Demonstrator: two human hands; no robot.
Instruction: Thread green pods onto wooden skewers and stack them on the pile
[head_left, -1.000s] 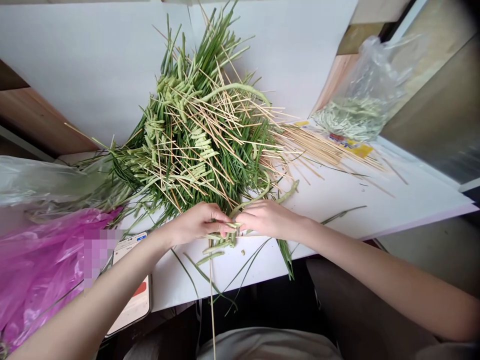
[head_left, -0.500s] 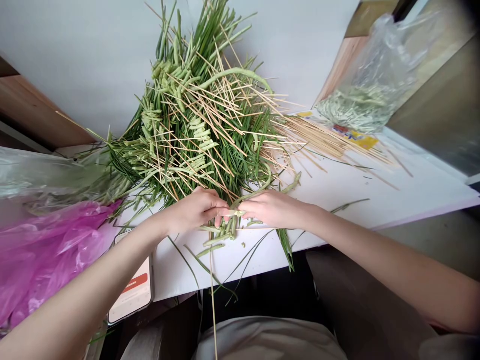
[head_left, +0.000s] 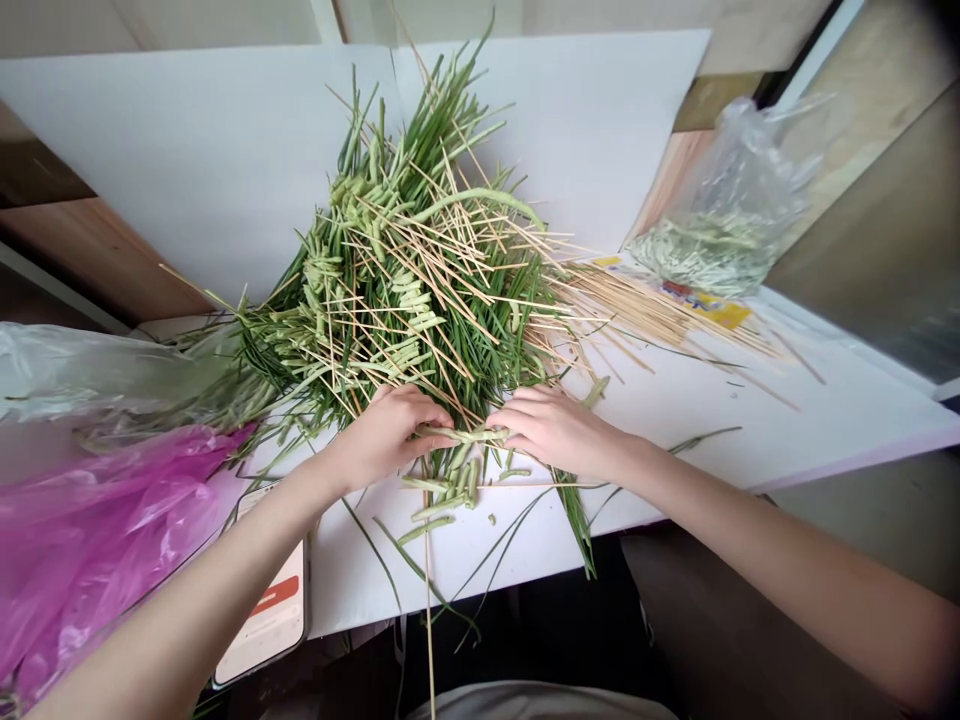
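Note:
My left hand (head_left: 396,428) pinches one end of a pale green long bean (head_left: 475,435) between thumb and fingers. From the other side, my right hand (head_left: 549,428) grips the same bean, so it spans the small gap between both hands. Right below them, several short cut bean pieces (head_left: 459,486) lie on the white table, some side by side. A thin wooden skewer (head_left: 430,620) runs from those pieces out over the front edge. Behind my hands rises a heap of long green chives (head_left: 465,310), with skewered bean pieces (head_left: 411,302) and loose skewers across it.
A bundle of wooden skewers (head_left: 637,305) lies right of the heap. Farther right stands a clear plastic bag (head_left: 720,225) with pale green contents. At left are a pink plastic bag (head_left: 127,540) and a phone (head_left: 281,620) near the table's front edge (head_left: 360,622).
My hands have drawn slightly apart, and more of the bean shows between them. The camera view has tilted up, so the scene sits lower in the picture.

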